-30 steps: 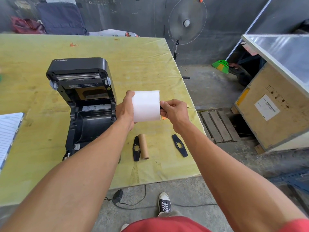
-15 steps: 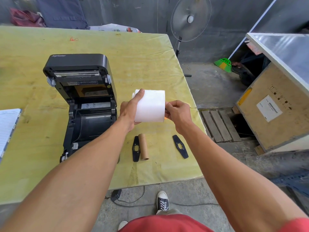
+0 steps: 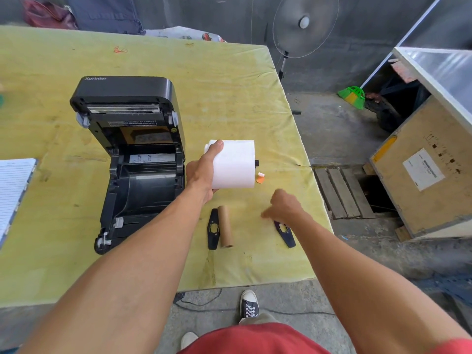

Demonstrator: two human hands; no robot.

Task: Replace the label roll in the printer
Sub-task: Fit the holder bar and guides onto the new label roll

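Note:
My left hand grips the left end of a white label roll, held above the table to the right of the printer. A black spindle tip sticks out of the roll's right end. The black printer stands with its lid open and its roll bay bare. My right hand hovers low over the black roll-holder plate, fingers curled and blurred, with nothing seen in its grip. A second black plate and the bare brown cardboard core lie side by side near the front edge.
A yellow-green cloth covers the table. A small orange and white paper scrap lies right of the roll. A lined notepad sits at the left edge. A fan and a wooden crate stand off the table's right side.
My right hand has let go of the roll's right end and dropped down toward the right black plate. My left hand still holds the roll, now a little farther right.

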